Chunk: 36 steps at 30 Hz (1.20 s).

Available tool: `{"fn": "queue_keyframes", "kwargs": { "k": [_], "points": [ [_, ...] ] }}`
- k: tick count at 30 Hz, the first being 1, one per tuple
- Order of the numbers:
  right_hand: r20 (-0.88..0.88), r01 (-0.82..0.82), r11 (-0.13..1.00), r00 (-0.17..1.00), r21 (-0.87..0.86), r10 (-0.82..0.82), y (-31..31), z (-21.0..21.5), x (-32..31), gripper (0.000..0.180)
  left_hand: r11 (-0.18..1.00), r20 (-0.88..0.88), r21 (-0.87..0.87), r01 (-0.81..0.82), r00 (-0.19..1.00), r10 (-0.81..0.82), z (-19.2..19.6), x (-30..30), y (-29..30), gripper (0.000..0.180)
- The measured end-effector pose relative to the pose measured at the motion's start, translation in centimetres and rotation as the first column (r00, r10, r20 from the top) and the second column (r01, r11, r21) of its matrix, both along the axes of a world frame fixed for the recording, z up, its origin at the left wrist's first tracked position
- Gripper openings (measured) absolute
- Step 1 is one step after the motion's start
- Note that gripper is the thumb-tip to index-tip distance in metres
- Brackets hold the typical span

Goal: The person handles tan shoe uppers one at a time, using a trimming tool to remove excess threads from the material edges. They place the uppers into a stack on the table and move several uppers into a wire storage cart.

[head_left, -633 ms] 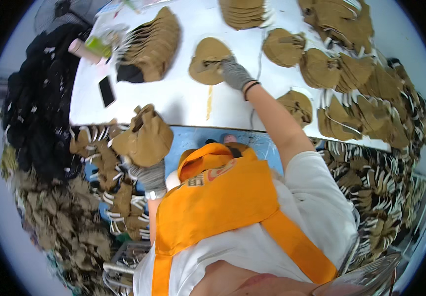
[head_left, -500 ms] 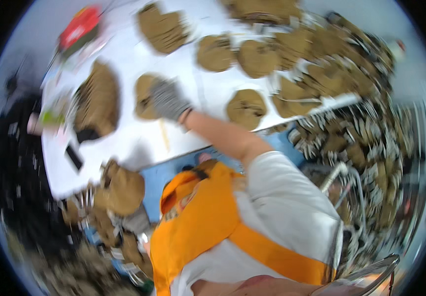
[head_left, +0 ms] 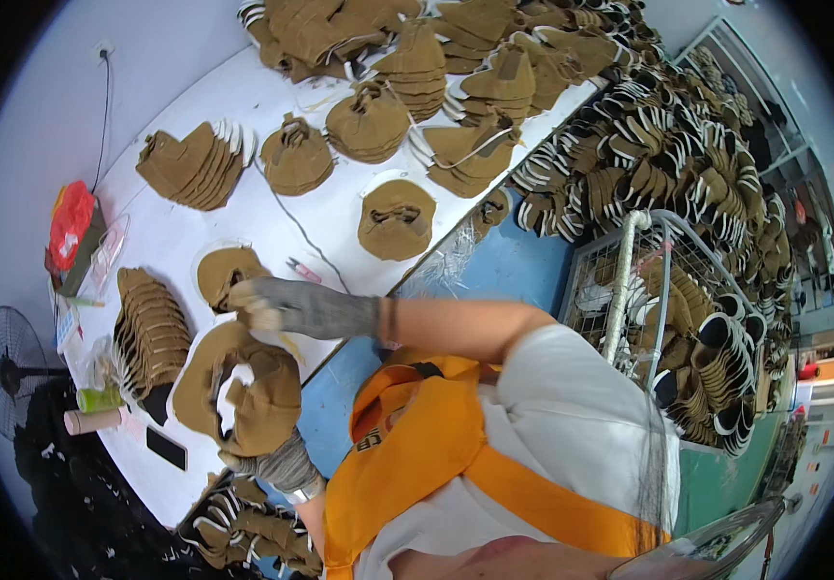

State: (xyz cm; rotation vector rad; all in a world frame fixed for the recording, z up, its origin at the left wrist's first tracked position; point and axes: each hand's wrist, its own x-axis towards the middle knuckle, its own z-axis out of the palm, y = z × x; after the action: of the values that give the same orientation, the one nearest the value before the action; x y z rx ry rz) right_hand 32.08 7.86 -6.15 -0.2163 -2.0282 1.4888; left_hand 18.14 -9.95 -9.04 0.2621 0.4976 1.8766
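Note:
A brown shoe upper (head_left: 197,391), flat and ring-like with a cut-out in its middle, is held above the table's near edge. My left hand (head_left: 282,466), in a grey knit glove, grips it at its lower edge. My right hand (head_left: 291,307), also gloved, comes across from the right, its fingers closed at the upper's top edge; the fingertips are partly hard to make out. Just beyond the right hand, another brown upper (head_left: 220,271) lies on the white table (head_left: 272,227), partly covered by that hand.
Stacked brown uppers (head_left: 151,324) stand at the left, beside a black phone (head_left: 167,448). More stacks (head_left: 369,121) fill the table's far side. A cable (head_left: 303,224) crosses the tabletop. At the right stands a wire cart (head_left: 620,280) loaded with uppers. A fan (head_left: 13,372) is at far left.
My right hand has left the upper on the table and come back to the one in my left hand. That held upper has been raised and spread out. The view has turned.

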Motion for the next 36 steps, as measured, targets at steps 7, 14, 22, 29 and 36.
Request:
{"fn": "queue_keyframes", "kwargs": {
  "k": [7, 14, 22, 29, 36],
  "points": [
    [0.013, 0.263, 0.962, 0.965, -0.080, -0.263, -4.5, 4.0, 12.7, 0.130, 0.985, -0.147, -0.022, 0.169, 0.974, -0.170, 3.8, 8.6, 5.3, 0.094],
    [-0.146, 0.292, 0.890, 0.922, -0.349, -0.360, -0.7, 4.7, 20.3, 0.143, 0.992, -0.315, 0.008, 0.130, 0.941, -0.121, 4.6, 19.3, 10.3, 0.089],
    [-0.169, 0.390, 0.919, 0.904, -0.059, -0.394, 12.3, 3.9, 35.6, 0.131, 0.965, -0.255, 0.145, 0.219, 0.951, -0.177, 4.2, 36.3, 22.7, 0.086],
    [-0.107, 0.396, 0.894, 0.899, -0.210, -0.424, 20.5, 5.0, 44.3, 0.107, 0.975, -0.160, -0.048, 0.218, 0.962, -0.223, 5.1, 44.2, 30.4, 0.089],
    [-0.082, 0.375, 0.870, 0.904, -0.320, -0.420, 24.6, 6.3, 46.4, 0.094, 0.971, -0.511, -0.212, 0.110, 0.835, -0.205, 5.3, 45.4, 30.8, 0.070]
  ]
}}
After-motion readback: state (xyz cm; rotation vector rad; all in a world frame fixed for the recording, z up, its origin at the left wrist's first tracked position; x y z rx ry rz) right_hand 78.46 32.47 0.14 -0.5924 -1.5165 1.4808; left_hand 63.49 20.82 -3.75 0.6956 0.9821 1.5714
